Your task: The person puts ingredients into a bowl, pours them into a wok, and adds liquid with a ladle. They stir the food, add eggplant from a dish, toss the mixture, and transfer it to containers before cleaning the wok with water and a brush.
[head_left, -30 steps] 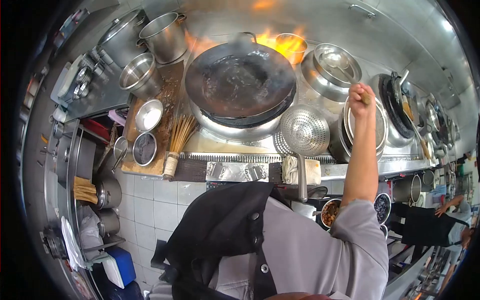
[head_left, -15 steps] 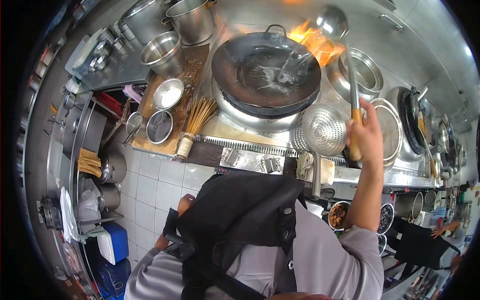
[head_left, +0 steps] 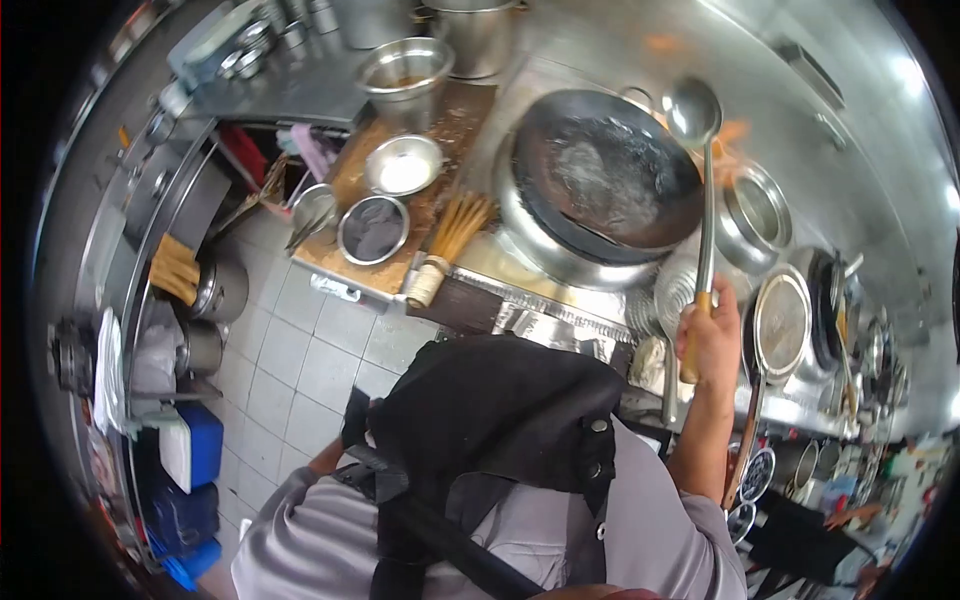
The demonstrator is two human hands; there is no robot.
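Note:
My right hand [head_left: 712,335] is closed round the wooden grip of a long steel ladle [head_left: 708,225]. The ladle's bowl is raised at the right rim of a dark wok [head_left: 536,150]. Liquid with a pale, rippled patch lies in the wok, which leans toward the right on its steel burner ring [head_left: 520,235]. Below the ladle, partly behind my right hand, rests a perforated skimmer [head_left: 676,290]. My left forearm [head_left: 328,457] shows beside the black apron [head_left: 510,410]; the hand itself is hidden.
Orange flames [head_left: 733,135] burn behind the wok's right side. To its left, a wooden board [head_left: 345,255] carries a bamboo brush [head_left: 462,228], metal bowls [head_left: 404,168] and a steel pot [head_left: 408,95]. A round strainer [head_left: 782,320] lies at right. A person [head_left: 800,530] stands farther right.
The view has shifted, moving the stove rightward in it. My right hand has brought the ladle bowl lower, nearer the wok. The wok now tilts more, and the flames look smaller. My left hand has become hidden.

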